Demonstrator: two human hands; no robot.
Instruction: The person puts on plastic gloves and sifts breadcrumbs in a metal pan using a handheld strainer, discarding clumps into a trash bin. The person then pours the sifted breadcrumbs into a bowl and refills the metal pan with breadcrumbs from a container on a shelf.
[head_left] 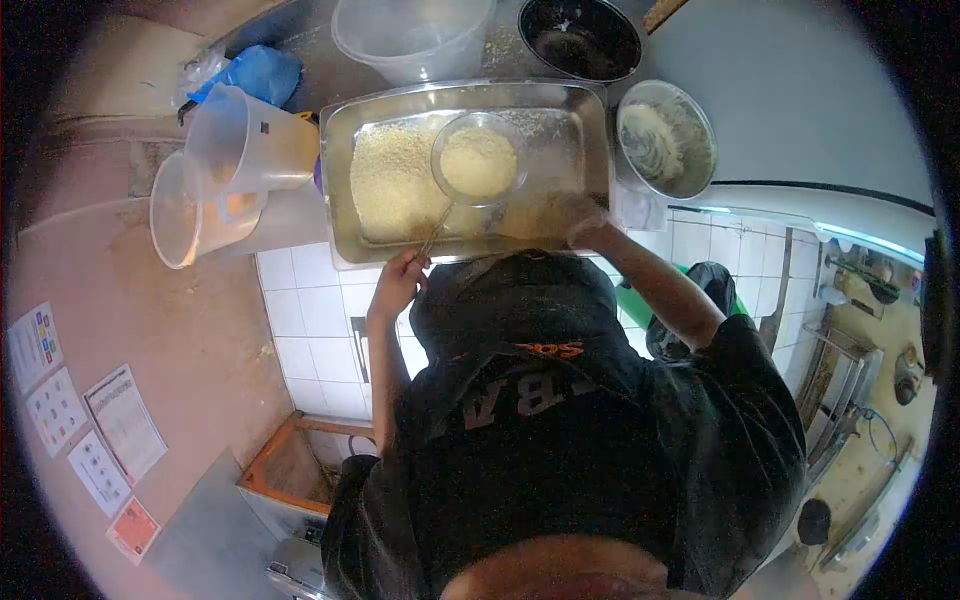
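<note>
A large metal tray (335,195) holds pale yellow crumbs or coarse flour (390,185), mostly spread over its left half. Above the tray is a round sieve (480,160) with a heap of the same crumbs in it. Its thin handle slants down to the tray's front edge, where my left hand (402,280) is closed around the end. My right hand (588,222) is over the tray's front right corner, to the right of the sieve. Its fingers are smeared by motion, so whether they hold anything is unclear.
Behind the tray stand a clear plastic tub (415,35) and a black pan (580,40). A metal bowl (665,140) with pale residue sits at the right. Two clear plastic jugs (225,140) and a blue bag (262,75) are at the left, beside the wall.
</note>
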